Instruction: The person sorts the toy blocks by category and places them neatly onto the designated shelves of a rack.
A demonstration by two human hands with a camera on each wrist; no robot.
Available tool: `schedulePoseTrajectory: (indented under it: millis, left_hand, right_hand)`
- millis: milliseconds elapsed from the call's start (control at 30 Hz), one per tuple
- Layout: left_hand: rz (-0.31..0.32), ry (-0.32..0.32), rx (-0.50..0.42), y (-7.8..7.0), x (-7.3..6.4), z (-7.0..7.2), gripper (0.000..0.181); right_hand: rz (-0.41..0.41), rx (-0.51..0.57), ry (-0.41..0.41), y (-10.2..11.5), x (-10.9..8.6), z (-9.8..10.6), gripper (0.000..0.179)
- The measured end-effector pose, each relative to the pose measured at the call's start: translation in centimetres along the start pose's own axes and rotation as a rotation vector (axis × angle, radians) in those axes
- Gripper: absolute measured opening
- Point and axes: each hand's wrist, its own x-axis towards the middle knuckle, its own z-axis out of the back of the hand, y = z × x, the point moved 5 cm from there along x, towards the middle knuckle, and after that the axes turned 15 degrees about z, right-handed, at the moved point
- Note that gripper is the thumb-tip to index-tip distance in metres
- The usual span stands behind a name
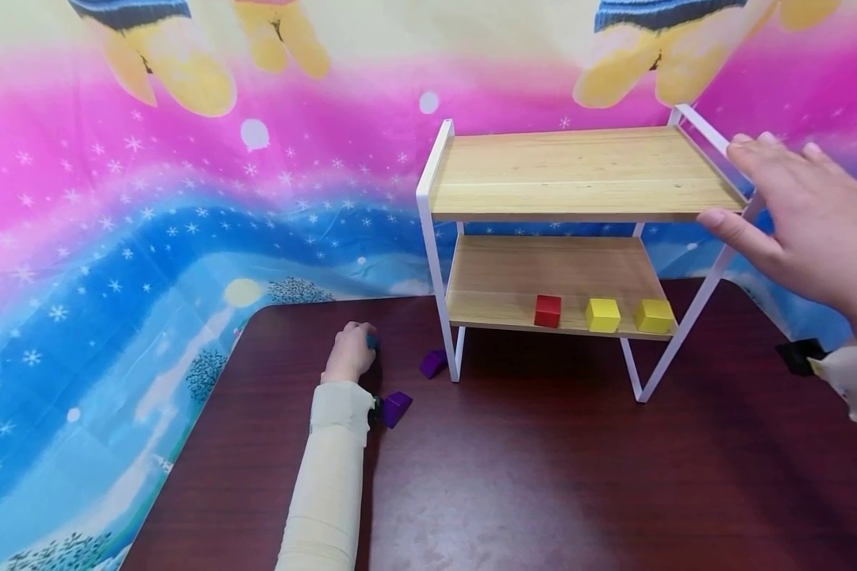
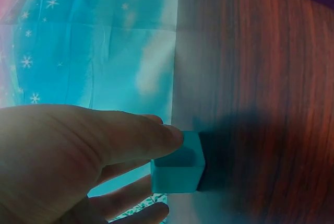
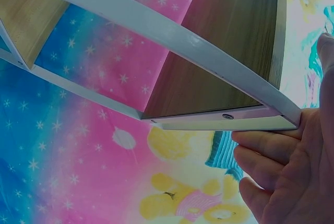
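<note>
On the left of the table, my left hand (image 1: 348, 353) pinches a teal cube (image 2: 180, 166) between thumb and fingers. The cube is mostly hidden behind the hand in the head view, while the left wrist view shows two of its faces and its shadow on the wood. My right hand (image 1: 814, 214) is spread with straight fingers at the upper right side of a two-tier shelf (image 1: 564, 170). In the right wrist view its fingers (image 3: 266, 145) lie right by the white metal frame (image 3: 229, 78), holding nothing.
Along the lower tier's front edge sit a red cube (image 1: 547, 311) and two yellow cubes, one middle (image 1: 603, 316) and one right (image 1: 654, 316). Two purple blocks lie on the dark table (image 1: 486, 492), one by my left wrist (image 1: 397, 409), another by the shelf leg (image 1: 433, 363). Patterned cloth (image 1: 186, 206) hangs behind.
</note>
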Motion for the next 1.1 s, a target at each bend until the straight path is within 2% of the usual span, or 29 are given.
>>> schedulePoseTrajectory:
  millis: [433,833,1100]
  left_hand:
    - [0.009,0.002,-0.015,0.32,0.50,-0.31,0.043]
    - [0.008,-0.011,-0.062,0.52,0.34,-0.27,0.043]
    - [0.006,-0.015,-0.054,0.53,0.28,-0.37,0.044]
  right_hand:
    - [0.003,-0.006,0.010,0.02,0.08,0.02,0.083]
    - [-0.002,0.006,-0.005,0.09,0.05,0.09,0.084]
    - [0.006,0.005,-0.014,0.00,0.05,-0.06,0.084]
